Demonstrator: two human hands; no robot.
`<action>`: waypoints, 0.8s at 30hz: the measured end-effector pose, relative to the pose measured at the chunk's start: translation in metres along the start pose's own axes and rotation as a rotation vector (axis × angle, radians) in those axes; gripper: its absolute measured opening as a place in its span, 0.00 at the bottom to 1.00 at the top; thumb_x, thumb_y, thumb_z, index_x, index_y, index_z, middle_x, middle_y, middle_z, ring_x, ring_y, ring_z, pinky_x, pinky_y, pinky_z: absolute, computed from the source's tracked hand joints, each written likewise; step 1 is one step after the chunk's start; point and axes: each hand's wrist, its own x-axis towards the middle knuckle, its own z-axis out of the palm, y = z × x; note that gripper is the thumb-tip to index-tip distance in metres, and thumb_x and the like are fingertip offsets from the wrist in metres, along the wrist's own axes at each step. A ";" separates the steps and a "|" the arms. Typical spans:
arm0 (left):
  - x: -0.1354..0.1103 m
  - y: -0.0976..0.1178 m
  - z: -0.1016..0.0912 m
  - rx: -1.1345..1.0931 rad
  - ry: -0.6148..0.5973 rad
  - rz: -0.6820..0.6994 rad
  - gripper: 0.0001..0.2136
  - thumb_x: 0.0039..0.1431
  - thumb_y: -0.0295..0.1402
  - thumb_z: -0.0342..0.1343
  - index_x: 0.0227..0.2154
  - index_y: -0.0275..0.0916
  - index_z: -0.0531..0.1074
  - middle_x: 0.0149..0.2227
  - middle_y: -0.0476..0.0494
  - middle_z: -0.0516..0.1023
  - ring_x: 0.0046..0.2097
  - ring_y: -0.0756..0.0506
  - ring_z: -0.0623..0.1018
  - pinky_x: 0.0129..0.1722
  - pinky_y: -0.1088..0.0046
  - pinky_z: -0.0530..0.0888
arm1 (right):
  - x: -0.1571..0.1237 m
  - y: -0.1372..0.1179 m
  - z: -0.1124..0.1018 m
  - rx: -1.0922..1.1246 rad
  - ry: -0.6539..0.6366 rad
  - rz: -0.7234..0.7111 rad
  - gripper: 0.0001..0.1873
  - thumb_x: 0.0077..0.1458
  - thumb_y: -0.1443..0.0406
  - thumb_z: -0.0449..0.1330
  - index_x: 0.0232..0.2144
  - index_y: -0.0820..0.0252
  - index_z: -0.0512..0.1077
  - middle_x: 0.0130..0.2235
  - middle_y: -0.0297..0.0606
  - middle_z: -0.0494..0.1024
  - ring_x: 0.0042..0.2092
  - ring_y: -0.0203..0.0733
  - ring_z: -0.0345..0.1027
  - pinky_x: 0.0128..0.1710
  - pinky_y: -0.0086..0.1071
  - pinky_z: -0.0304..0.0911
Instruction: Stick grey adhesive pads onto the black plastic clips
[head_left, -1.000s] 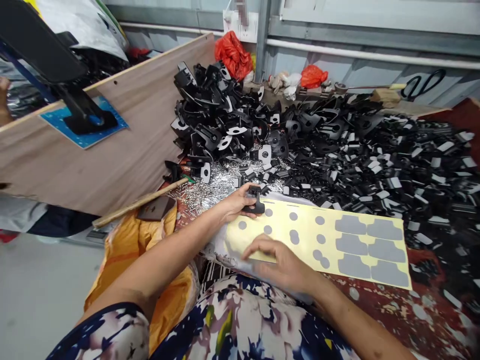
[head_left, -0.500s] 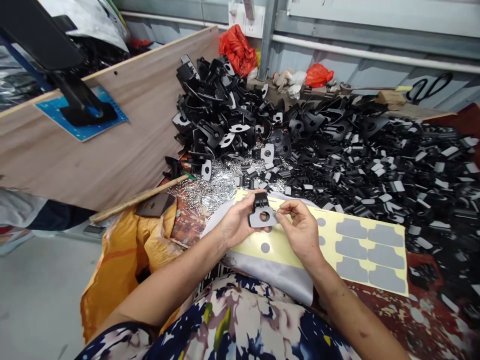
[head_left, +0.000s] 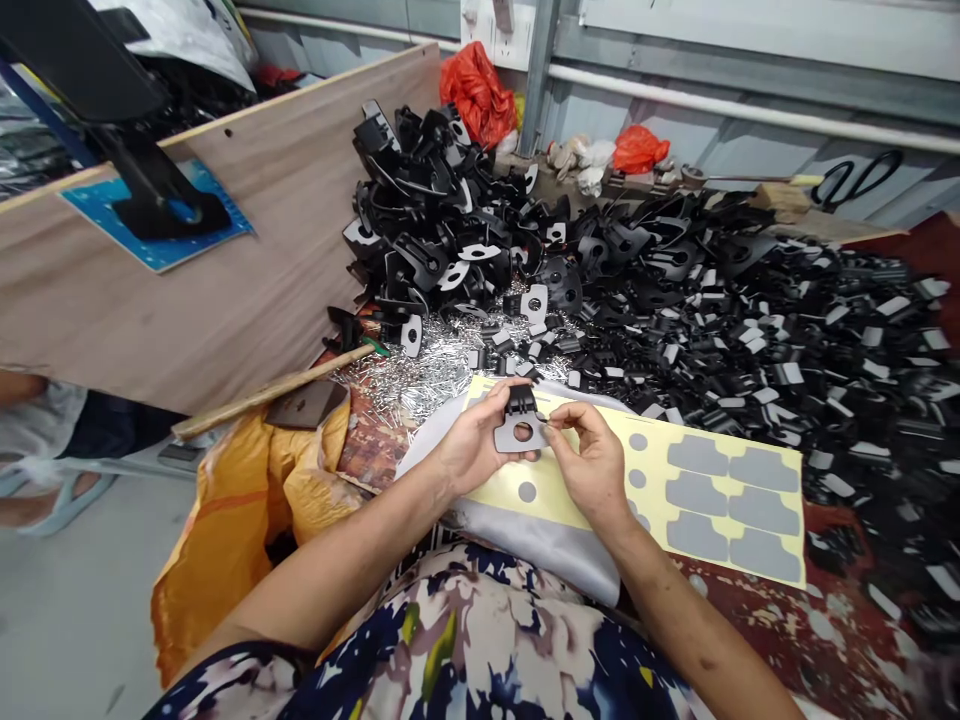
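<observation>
My left hand (head_left: 474, 436) is closed around a black plastic clip part (head_left: 507, 438), which has a hinge-like ribbed end at the top and a grey pad with a round hole facing me. Thumb and fingertips of my right hand (head_left: 595, 462) are pinched together at the part's right edge, just below the ribs. Something thin and dark shows at those fingertips, too small to make out. Beneath both hands lies a yellow backing sheet (head_left: 559, 502) with grey die-cut stickers (head_left: 697, 455) on its right side.
Beyond the sheet are loose metal pins (head_left: 439, 365), larger black clip parts (head_left: 420, 255) and many small black pieces (head_left: 750, 330). A wooden-handled tool (head_left: 277, 392) lies left, by a wooden board (head_left: 292, 200). Scissors (head_left: 855, 180) are at the back right. Another person's sandalled foot (head_left: 64, 505) shows far left.
My right fingertips have shifted slightly left, closer against the clip part. My left hand keeps its hold. The view has turned a little, and another person's leg and foot now show at the left.
</observation>
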 end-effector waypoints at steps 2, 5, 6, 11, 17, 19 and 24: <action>-0.001 0.000 0.000 0.004 0.007 0.000 0.20 0.62 0.44 0.66 0.54 0.44 0.73 0.42 0.42 0.74 0.36 0.45 0.75 0.34 0.63 0.80 | 0.000 0.001 0.001 0.013 0.000 0.001 0.04 0.58 0.66 0.65 0.37 0.53 0.75 0.38 0.34 0.77 0.42 0.43 0.72 0.48 0.40 0.68; -0.001 0.001 0.001 0.012 0.022 -0.007 0.21 0.61 0.44 0.66 0.54 0.44 0.73 0.41 0.43 0.75 0.35 0.45 0.75 0.33 0.63 0.81 | 0.001 0.003 0.001 0.076 -0.004 0.016 0.05 0.57 0.66 0.66 0.37 0.53 0.74 0.37 0.33 0.77 0.41 0.42 0.72 0.47 0.38 0.68; -0.001 0.001 0.001 0.015 0.027 -0.011 0.21 0.61 0.44 0.66 0.54 0.44 0.72 0.41 0.43 0.75 0.35 0.45 0.75 0.33 0.64 0.81 | 0.001 0.004 0.001 0.090 -0.006 0.020 0.06 0.57 0.66 0.66 0.37 0.53 0.74 0.37 0.33 0.77 0.41 0.42 0.72 0.46 0.38 0.68; -0.003 0.002 0.001 0.019 0.034 -0.010 0.22 0.61 0.44 0.66 0.54 0.44 0.72 0.40 0.43 0.74 0.35 0.45 0.74 0.34 0.64 0.80 | 0.000 0.005 0.000 0.038 -0.003 0.005 0.05 0.58 0.66 0.65 0.37 0.54 0.73 0.37 0.34 0.77 0.42 0.43 0.72 0.47 0.39 0.69; -0.004 -0.009 0.006 0.201 0.090 0.096 0.29 0.51 0.30 0.71 0.55 0.48 0.69 0.42 0.47 0.74 0.37 0.47 0.76 0.34 0.72 0.76 | -0.007 0.001 0.006 -0.229 -0.004 -0.186 0.06 0.63 0.67 0.61 0.41 0.51 0.71 0.38 0.36 0.76 0.41 0.46 0.73 0.45 0.41 0.71; -0.001 -0.016 0.008 0.295 0.164 0.212 0.25 0.51 0.30 0.71 0.51 0.47 0.70 0.41 0.49 0.73 0.36 0.49 0.74 0.31 0.77 0.73 | -0.011 0.002 0.009 -0.354 0.005 -0.316 0.10 0.64 0.68 0.59 0.46 0.50 0.71 0.40 0.39 0.75 0.41 0.48 0.73 0.45 0.44 0.72; 0.000 -0.028 0.003 0.408 0.247 0.302 0.24 0.50 0.29 0.72 0.49 0.46 0.71 0.41 0.50 0.72 0.34 0.50 0.73 0.24 0.80 0.70 | -0.016 0.004 0.003 -0.580 0.077 -0.383 0.26 0.59 0.64 0.68 0.58 0.50 0.69 0.54 0.50 0.75 0.48 0.55 0.73 0.55 0.57 0.66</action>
